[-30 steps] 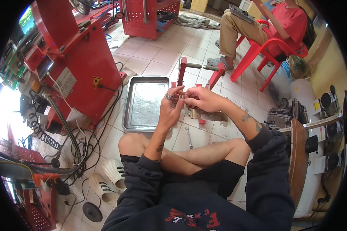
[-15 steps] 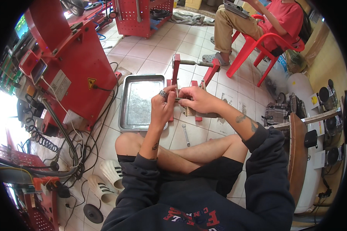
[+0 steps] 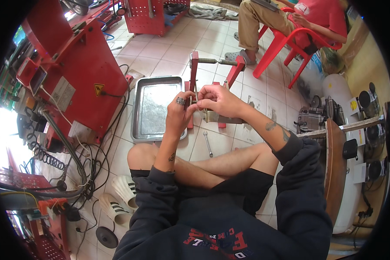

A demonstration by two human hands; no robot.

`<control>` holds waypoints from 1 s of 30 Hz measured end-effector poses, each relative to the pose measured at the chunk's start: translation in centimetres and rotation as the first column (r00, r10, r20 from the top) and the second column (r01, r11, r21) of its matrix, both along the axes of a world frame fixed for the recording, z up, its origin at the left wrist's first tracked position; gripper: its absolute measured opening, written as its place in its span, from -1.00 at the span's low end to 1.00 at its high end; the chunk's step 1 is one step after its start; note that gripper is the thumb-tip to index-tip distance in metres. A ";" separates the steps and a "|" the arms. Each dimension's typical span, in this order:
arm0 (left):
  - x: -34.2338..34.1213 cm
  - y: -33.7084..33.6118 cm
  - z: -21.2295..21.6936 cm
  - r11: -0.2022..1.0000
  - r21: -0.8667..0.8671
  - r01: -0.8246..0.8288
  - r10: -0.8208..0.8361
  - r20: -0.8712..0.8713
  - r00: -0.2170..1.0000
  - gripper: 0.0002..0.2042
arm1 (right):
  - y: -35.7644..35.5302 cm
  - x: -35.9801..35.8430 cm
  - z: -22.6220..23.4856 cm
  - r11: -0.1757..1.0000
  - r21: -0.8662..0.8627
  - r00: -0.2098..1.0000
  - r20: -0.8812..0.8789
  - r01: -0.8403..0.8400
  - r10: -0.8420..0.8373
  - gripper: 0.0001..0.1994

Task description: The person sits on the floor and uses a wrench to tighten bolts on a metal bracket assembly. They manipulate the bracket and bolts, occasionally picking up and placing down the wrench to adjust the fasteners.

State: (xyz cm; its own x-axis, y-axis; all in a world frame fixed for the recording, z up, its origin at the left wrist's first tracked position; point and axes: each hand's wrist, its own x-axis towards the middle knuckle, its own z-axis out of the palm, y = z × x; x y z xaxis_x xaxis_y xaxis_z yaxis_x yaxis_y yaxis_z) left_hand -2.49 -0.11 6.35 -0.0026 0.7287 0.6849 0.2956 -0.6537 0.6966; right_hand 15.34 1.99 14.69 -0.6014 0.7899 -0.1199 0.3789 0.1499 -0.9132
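My left hand [image 3: 177, 112] and my right hand [image 3: 219, 103] meet in front of a red metal stand [image 3: 194, 71] on the floor. Fingers of both hands are pinched together at a small part that I cannot make out. A ring sits on a finger of my left hand. Just above the fingertips a thin upright rod [image 3: 196, 88] shows. Below my right hand lies a greyish cylindrical piece [image 3: 224, 118], partly hidden. A threaded bar [image 3: 207, 61] spans the stand's two red uprights. Nearer my crossed legs, a combination wrench [image 3: 208, 144] lies on the tiles.
A metal tray [image 3: 136, 110] stands left of the stand. Further left is a red machine [image 3: 80, 82] with cables [image 3: 91, 173] trailing on the floor. White clogs [image 3: 114, 210] lie near my left knee. A person sits on a red chair [image 3: 273, 50] at the far right.
Both hands stay together at the small part; the right hand's fingers have shifted and the thin rod shows more. The view has tilted slightly. The seated person's hand has come down.
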 end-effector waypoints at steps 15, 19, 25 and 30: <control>0.5 -0.2 -1.2 0.979 0.163 0.120 -0.157 0.231 0.960 -0.65 | 0.0 0.1 -0.5 0.986 0.152 0.995 0.091 -0.063 0.049 -0.81; -0.1 0.2 -1.4 0.985 0.144 0.093 -0.105 0.080 0.991 -0.63 | 0.3 0.0 -1.1 0.964 0.233 0.981 0.173 -0.130 0.090 -0.75; -0.1 0.5 -1.8 0.990 -0.127 0.063 -0.046 0.131 0.990 -0.68 | -0.3 -0.3 -0.3 0.923 0.376 0.991 0.133 -0.079 0.031 -0.78; 0.9 -0.6 0.5 0.938 -0.345 0.022 0.055 0.212 0.976 -0.65 | -0.5 -0.1 -0.8 0.985 0.174 0.997 0.077 0.006 -0.019 -0.82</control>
